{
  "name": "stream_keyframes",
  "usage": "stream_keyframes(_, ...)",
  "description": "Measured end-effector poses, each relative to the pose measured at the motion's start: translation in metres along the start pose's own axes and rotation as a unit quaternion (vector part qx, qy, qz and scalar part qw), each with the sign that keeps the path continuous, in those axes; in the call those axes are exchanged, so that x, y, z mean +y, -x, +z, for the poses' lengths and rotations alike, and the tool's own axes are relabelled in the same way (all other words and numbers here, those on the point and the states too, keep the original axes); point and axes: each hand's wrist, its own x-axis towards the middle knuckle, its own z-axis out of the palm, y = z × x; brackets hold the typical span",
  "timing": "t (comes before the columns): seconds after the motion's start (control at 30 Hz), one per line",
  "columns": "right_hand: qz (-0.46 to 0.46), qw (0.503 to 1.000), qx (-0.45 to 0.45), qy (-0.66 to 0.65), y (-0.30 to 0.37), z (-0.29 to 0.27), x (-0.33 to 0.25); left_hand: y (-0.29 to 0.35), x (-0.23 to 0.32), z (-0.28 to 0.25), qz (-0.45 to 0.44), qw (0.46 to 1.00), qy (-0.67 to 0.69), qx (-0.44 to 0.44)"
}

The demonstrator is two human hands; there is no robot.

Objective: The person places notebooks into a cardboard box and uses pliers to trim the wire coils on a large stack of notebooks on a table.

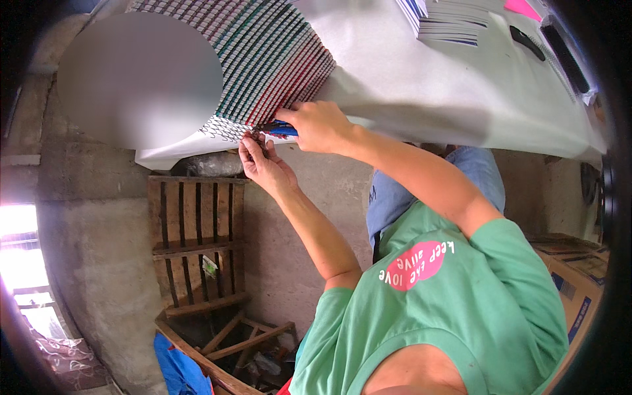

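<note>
A pair of pliers with blue handles is gripped in my right hand. Their dark jaws point left, at the lower corner of a woven mesh sheet striped in grey, green and red. Just below the jaws, the fingers of my left hand pinch together at the mesh edge. They close on a small dark reddish bit, too small to name. Bare wire-like mesh shows along the sheet's lower edge. A grey blurred oval covers the sheet's left side.
A white-covered table carries the sheet. Toward its far side lie a stack of papers and a black-handled tool. Below left stand a wooden slatted pallet and a wooden frame. A cardboard box is at right.
</note>
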Motion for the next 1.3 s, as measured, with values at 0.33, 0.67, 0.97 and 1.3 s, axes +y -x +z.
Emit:
stream_keyframes(0.33, -0.077, 0.971, 0.205, 0.100, 0.006, 0.003, -0.001, -0.003, 0.017, -0.002, -0.056, 0.987, 0.143, -0.040)
stream_keyframes(0.67, -0.057, 0.979, 0.176, 0.084, 0.005, 0.003, -0.009, -0.009, 0.021, -0.002, -0.035, 0.999, 0.033, -0.022)
stream_keyframes(0.97, -0.046, 0.987, 0.143, 0.061, 0.001, 0.001, -0.006, -0.015, 0.022, -0.008, -0.003, 0.998, -0.051, -0.025)
stream_keyframes(1.3, -0.014, 0.990, 0.126, 0.054, 0.004, -0.008, -0.013, -0.012, 0.027, 0.000, 0.034, 0.994, -0.107, -0.011)
